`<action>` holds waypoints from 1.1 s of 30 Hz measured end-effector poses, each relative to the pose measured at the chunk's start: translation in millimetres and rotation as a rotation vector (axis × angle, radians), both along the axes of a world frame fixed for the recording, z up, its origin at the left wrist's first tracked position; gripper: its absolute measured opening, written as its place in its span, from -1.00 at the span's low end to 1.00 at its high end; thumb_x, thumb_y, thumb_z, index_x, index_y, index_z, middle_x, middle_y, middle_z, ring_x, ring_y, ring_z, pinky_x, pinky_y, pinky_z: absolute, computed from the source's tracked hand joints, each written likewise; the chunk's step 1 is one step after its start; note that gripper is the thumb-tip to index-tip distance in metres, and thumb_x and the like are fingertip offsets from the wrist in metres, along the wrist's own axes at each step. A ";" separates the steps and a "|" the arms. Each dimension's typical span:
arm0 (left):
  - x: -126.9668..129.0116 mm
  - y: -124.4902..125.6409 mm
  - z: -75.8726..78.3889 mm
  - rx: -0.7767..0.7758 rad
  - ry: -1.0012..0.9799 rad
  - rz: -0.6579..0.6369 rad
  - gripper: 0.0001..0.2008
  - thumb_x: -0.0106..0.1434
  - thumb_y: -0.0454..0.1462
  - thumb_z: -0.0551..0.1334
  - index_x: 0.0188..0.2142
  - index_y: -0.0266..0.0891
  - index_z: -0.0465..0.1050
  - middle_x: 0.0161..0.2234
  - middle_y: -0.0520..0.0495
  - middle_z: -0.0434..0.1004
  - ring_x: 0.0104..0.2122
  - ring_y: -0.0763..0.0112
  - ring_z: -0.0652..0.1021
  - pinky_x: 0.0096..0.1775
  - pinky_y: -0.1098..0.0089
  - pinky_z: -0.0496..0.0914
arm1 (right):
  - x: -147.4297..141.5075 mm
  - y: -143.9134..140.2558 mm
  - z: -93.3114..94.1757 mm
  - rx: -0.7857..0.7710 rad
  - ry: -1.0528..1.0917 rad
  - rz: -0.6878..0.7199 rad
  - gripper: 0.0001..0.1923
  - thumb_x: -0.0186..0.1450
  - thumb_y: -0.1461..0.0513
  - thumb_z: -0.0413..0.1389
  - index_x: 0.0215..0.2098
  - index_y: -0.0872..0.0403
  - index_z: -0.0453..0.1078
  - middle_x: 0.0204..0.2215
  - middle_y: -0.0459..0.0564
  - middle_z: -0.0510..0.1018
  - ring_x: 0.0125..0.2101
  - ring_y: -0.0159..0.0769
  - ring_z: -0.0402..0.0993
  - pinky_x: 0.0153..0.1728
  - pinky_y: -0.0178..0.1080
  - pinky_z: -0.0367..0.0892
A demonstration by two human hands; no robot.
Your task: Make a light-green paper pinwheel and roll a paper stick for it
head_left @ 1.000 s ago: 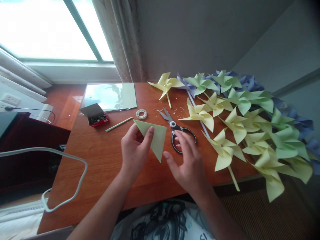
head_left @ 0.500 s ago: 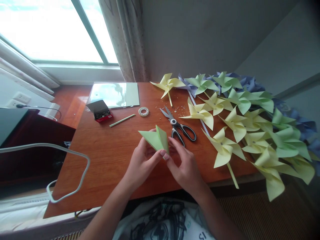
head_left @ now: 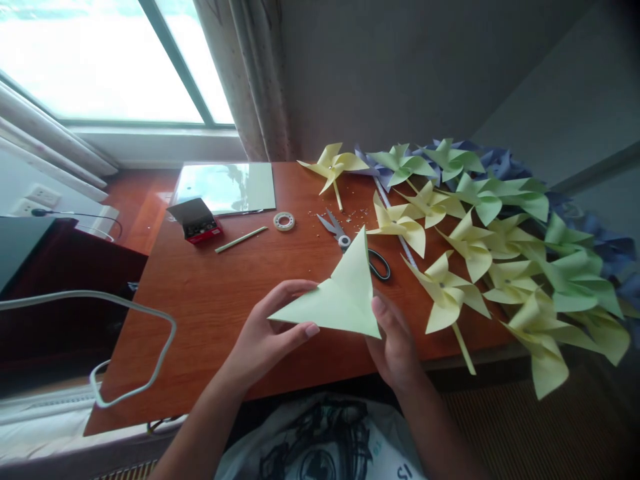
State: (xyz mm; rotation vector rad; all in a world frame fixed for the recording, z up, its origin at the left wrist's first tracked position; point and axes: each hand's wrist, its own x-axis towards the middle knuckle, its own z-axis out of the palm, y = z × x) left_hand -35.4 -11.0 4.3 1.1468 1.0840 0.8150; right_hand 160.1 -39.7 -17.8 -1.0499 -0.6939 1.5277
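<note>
Paper [head_left: 340, 300], pale green and folded into a pointed, winged shape, sits lifted above the near edge of the table [head_left: 210, 313], held between both of my hands. My left hand [head_left: 270, 330] grasps its left wing, thumb on top near the lower edge and the other fingers curled behind. My right hand [head_left: 395, 343] grips the right corner, thumb tip pressed on the front face and the rest of the hand hidden behind the sheet. One point of the fold stands up toward the scissors [head_left: 350, 243], which lie flat on the wood just beyond it, partly covered from my view by that point.

Further back I see a tape roll [head_left: 283, 221], a thin green stick [head_left: 241, 239] and a small open box [head_left: 194, 220] with a red base, all near one another. Behind them lies a glossy sheet [head_left: 225, 188] that reflects the window [head_left: 100, 67]. Small scraps are scattered near the scissor blades.

To my right, a heap of pinwheels [head_left: 500, 240] in yellow, green and blue covers the table's right side and spills over its edge. One yellow pinwheel [head_left: 333, 165] lies apart at the back. A white cord [head_left: 135, 380] loops off the left edge.
</note>
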 end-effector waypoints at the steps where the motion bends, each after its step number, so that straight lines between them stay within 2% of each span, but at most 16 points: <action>1: -1.3 -0.2 0.2 0.021 0.023 -0.013 -0.58 0.19 -0.14 0.44 0.03 -0.12 0.51 0.05 -0.11 0.54 -0.10 0.25 0.57 -0.28 0.49 0.50 | 0.8 -0.3 -0.4 -0.010 0.019 0.001 -0.56 0.35 -0.09 0.15 0.04 -0.03 0.52 -0.15 0.09 0.70 -0.02 0.09 0.61 -0.03 0.06 0.52; 5: -4.8 0.9 -0.5 0.201 0.104 -0.074 -0.64 0.26 -0.19 0.39 0.04 -0.12 0.53 0.14 -0.15 0.49 0.14 0.14 0.50 0.03 0.36 0.49 | 3.9 -1.4 0.4 -0.039 0.035 -0.007 -0.57 0.34 -0.09 0.17 0.02 -0.04 0.53 -0.20 0.09 0.71 -0.04 0.09 0.61 -0.04 0.07 0.52; 7: -5.9 1.5 -0.6 0.294 0.179 -0.111 -0.70 0.30 -0.22 0.35 0.03 -0.13 0.54 0.16 -0.18 0.47 0.17 0.14 0.48 0.11 0.31 0.45 | 5.6 -1.8 1.8 -0.041 0.022 -0.005 -0.56 0.33 -0.10 0.17 0.00 -0.03 0.53 -0.20 0.10 0.71 -0.04 0.09 0.61 -0.06 0.06 0.53; 12: -6.5 1.1 2.0 0.447 0.379 -0.186 -0.74 0.32 -0.24 0.30 0.01 -0.12 0.54 0.16 -0.19 0.49 0.12 0.15 0.53 0.14 0.27 0.42 | 8.9 -2.2 2.9 -0.035 0.010 0.058 -0.55 0.33 -0.10 0.17 0.02 -0.01 0.52 -0.17 0.09 0.71 -0.06 0.08 0.63 -0.07 0.04 0.54; 17: -3.7 0.1 2.4 0.525 0.457 -0.234 -0.63 0.30 -0.20 0.33 0.09 -0.12 0.48 0.18 -0.21 0.50 0.11 0.16 0.56 0.10 0.31 0.45 | 9.3 -3.6 0.2 -0.062 -0.063 0.034 -0.47 0.30 -0.15 0.17 0.02 0.03 0.52 -0.11 0.13 0.70 -0.07 0.08 0.64 -0.03 0.04 0.52; 20: -1.3 0.2 1.6 0.527 0.488 -0.239 -0.59 0.27 -0.16 0.36 0.10 -0.14 0.48 0.18 -0.23 0.51 0.11 0.12 0.56 0.08 0.29 0.46 | 10.9 -4.2 1.7 -0.079 -0.081 0.045 -0.47 0.30 -0.15 0.19 0.02 0.05 0.52 -0.10 0.13 0.70 -0.07 0.07 0.64 0.01 0.05 0.49; 26: -0.9 0.9 0.2 0.456 0.407 -0.238 -0.62 0.25 -0.17 0.39 0.05 -0.12 0.50 0.11 -0.18 0.56 0.06 0.15 0.58 0.08 0.29 0.45 | 17.5 -1.8 4.5 0.014 -0.152 0.158 -0.40 0.30 -0.21 0.15 0.08 0.01 0.51 0.04 0.11 0.63 0.09 0.05 0.53 0.13 0.01 0.39; 30: -2.6 -1.3 -0.9 0.341 0.295 -0.224 -0.63 0.27 -0.19 0.38 0.06 -0.13 0.50 0.13 -0.20 0.55 0.09 0.14 0.56 0.11 0.26 0.44 | 20.6 0.3 4.3 0.048 -0.182 0.220 -0.35 0.27 -0.24 0.16 0.08 0.01 0.50 0.06 0.11 0.62 0.08 0.02 0.54 0.14 -0.02 0.39; 33: -4.2 -2.8 -1.1 0.239 0.194 -0.198 -0.63 0.29 -0.19 0.37 0.08 -0.14 0.49 0.16 -0.21 0.53 0.10 0.12 0.57 0.11 0.23 0.46 | 22.4 1.5 6.6 0.045 -0.182 0.245 -0.42 0.26 -0.15 0.25 0.08 0.01 0.49 0.05 0.11 0.63 0.07 -0.01 0.55 0.10 -0.05 0.42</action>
